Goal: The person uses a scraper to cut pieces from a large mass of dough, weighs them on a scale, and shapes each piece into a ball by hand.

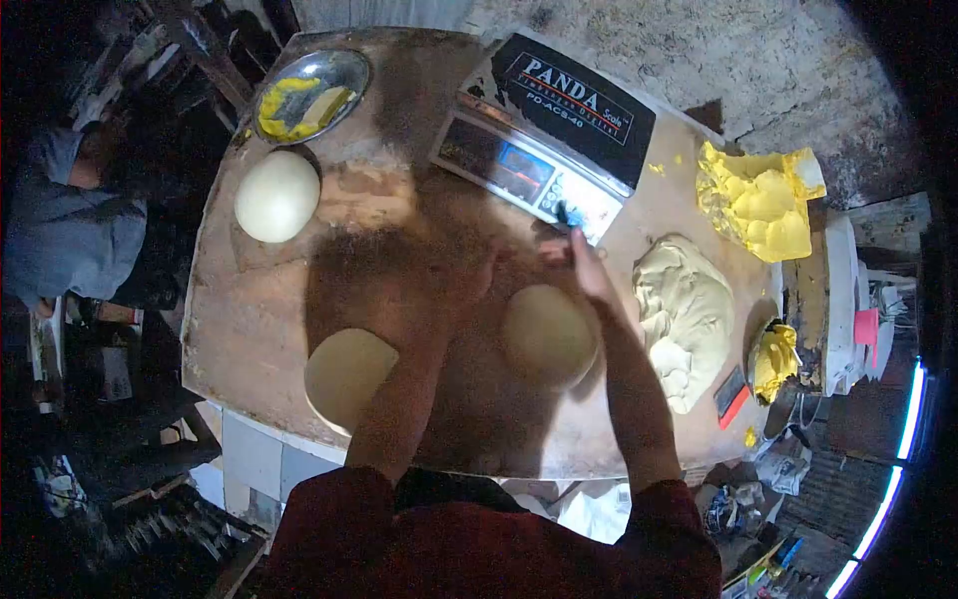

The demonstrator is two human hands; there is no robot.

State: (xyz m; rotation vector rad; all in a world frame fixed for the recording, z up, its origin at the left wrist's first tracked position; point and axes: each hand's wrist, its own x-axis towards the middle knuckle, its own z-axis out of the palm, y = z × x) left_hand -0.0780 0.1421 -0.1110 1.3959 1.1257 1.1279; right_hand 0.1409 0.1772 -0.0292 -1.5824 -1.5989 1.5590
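My left hand point(473, 272) is over the middle of the wooden table, blurred and in shadow, its fingers hard to make out. To its right, my right hand point(582, 262) is near the front edge of the digital scale point(529, 178), its fingers smeared by motion. Just below my hands lies a round dough ball point(549, 337). A second dough ball point(349, 379) is partly hidden behind my left forearm, and a third point(277, 197) sits at the upper left. Right of my right forearm spreads a large lump of dough point(685, 314).
A metal plate point(351, 72) with yellow fat stands at the far left. Yellow fat on a wrapper point(758, 205) lies at the right, above a bowl of yellow fat point(774, 361) and a red-edged scraper point(732, 399). Another person point(75, 220) is at the left.
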